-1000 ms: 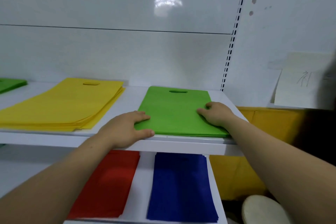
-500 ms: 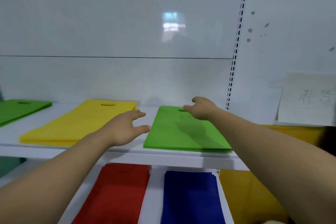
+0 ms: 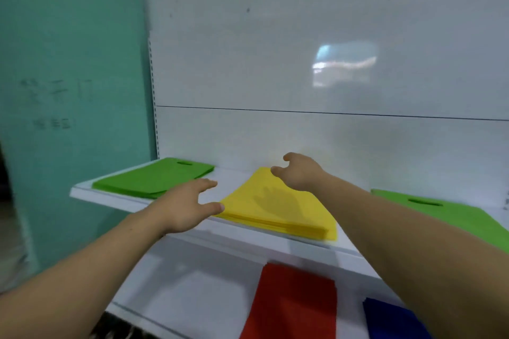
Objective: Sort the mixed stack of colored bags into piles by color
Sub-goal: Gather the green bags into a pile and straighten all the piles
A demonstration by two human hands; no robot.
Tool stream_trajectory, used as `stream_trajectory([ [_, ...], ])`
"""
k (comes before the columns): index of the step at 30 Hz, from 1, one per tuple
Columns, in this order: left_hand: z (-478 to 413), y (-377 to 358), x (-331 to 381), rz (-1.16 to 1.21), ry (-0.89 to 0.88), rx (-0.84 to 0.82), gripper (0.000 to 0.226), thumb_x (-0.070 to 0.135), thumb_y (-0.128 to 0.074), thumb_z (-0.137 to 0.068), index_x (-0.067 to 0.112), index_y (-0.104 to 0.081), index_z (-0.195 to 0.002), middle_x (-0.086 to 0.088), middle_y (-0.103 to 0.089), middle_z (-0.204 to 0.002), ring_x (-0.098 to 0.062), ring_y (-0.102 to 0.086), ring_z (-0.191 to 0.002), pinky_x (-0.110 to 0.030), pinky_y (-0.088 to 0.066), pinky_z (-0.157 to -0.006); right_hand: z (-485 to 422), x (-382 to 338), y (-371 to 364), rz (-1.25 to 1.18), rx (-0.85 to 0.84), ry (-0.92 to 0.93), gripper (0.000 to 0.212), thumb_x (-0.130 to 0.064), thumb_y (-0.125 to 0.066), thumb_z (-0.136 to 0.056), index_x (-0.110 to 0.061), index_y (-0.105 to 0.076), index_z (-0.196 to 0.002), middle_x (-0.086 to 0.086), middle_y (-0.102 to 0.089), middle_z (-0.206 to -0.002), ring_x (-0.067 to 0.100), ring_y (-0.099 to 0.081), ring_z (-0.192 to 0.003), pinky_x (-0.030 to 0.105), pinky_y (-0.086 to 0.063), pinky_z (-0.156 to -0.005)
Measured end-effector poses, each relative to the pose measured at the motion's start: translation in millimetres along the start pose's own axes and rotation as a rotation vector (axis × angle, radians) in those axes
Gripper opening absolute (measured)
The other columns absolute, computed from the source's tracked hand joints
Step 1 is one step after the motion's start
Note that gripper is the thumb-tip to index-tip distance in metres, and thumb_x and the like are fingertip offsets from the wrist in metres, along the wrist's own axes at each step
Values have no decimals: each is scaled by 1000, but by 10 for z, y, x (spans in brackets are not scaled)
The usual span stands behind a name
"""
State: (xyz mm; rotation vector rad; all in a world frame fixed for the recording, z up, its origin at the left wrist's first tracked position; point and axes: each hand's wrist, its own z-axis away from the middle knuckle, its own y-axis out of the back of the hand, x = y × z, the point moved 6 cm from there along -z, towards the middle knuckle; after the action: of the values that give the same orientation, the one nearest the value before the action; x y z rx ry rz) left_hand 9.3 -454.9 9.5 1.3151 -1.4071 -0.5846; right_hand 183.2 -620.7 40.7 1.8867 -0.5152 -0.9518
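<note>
While left hand (image 3: 187, 206) and right hand (image 3: 300, 173) hover, grip wide, empty, two green piles (image 3: 154, 177) (image 3: 468, 215) flank one yellow pile (image 3: 289, 217)

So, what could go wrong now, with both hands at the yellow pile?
The yellow pile lies close to the front edge of the shelf; a push from the left hand might slide bags off, onto the red pile below. Its layers look fanned, so the right hand may disturb them.
</note>
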Motion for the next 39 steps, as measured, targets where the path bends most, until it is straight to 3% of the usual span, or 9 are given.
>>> stream_trajectory([
  [8,291,695,-1525,-41,181,59,64,47,-61,-86,23,-41,-142,2,-37,-150,-16,-34,-138,-26,-25,-110,-405,-1338,-867,-74,-58,52,58,-45,-50,-95,-5,-43,-136,14,-54,-133,29,-46,-125,33,-39,-97],
  [14,127,763,-2252,-17,238,52,64,50,-60,-85,27,-40,-142,3,-36,-150,-15,-33,-138,-29,-26,-111,-849,-1802,-1413,-43,-123,78,60,-47,-49,-95,-7,-40,-139,13,-49,-138,29,-44,-127,33,-38,-98],
  [21,-525,666,-2948,0,274,45,65,49,-62,-85,24,-42,-141,1,-38,-149,-17,-39,-134,-28,-30,-108,-1608,-1944,-2055,5,-143,41,69,-49,-47,-95,-2,-32,-144,15,-39,-148,30,-39,-134,33,-35,-103],
  [29,-1283,604,-3656,-7,302,8,61,49,-60,-86,20,-46,-138,-2,-40,-148,-21,-39,-134,-33,-30,-110,-2169,-1814,-2408,68,-112,-135,72,-59,-45,-92,-2,-40,-135,18,-48,-137,33,-46,-125,34,-39,-98],
  [33,-1619,592,-3907,-31,255,-8,45,34,-57,-91,20,-52,-133,-3,-43,-146,-21,-43,-130,-29,-33,-105,-2265,-1758,-2553,33,-124,-210,78,-66,-52,-84,-7,-41,-132,13,-52,-134,31,-50,-122,36,-42,-96],
  [36,-1812,550,-4094,-30,201,-91,46,26,-67,-85,23,-56,-129,0,-43,-146,-19,-43,-130,-26,-31,-104,-2293,-1776,-2606,-3,-122,-262,74,-59,-63,-81,-8,-42,-131,12,-54,-132,30,-52,-118,34,-44,-94],
  [39,-1900,415,-4248,95,163,-201,50,34,-76,-77,26,-59,-124,1,-46,-143,-17,-44,-127,-23,-30,-101,-2263,-1792,-2580,-62,-72,-328,75,-45,-71,-81,-7,-39,-136,13,-50,-137,30,-50,-123,32,-42,-97],
])
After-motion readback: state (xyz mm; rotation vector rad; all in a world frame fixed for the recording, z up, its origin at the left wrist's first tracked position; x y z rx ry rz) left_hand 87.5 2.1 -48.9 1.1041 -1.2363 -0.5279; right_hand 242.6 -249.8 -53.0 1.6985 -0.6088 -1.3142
